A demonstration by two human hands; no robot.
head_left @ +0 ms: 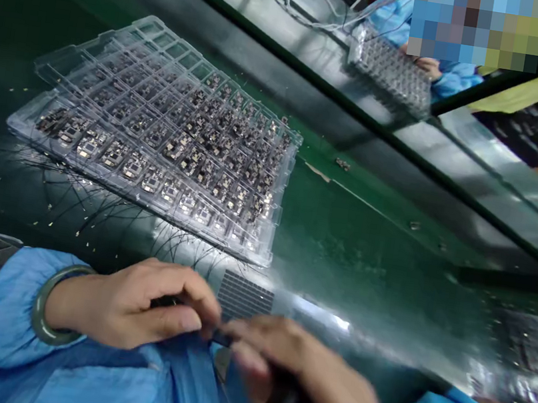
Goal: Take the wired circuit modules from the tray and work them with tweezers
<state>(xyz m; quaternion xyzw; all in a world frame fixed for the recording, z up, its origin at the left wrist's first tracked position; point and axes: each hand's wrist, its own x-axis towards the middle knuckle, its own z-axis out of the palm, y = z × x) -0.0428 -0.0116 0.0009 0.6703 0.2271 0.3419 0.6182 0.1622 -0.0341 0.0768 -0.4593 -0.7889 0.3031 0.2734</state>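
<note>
My left hand (147,304), with a bangle at its wrist, is curled round a small dark part that shows only between thumb and fingers. Opposite it, my right hand (308,376) is closed round a dark object (282,399), blurred and too unclear to name. The fingertips of both hands meet or nearly meet. Beyond them, stacked clear plastic trays (261,254) hold rows of small circuit boards (133,164). A dark sheet with a fine grid (245,295) lies between the hands and the trays.
Thin black wires (91,202) stick out along the trays' near edge. Small loose parts (342,164) lie on the green table (354,241). Across a dark rail, another person's hand (428,67) is at a clear tray (392,72). More blurred trays (530,348) stand at the right.
</note>
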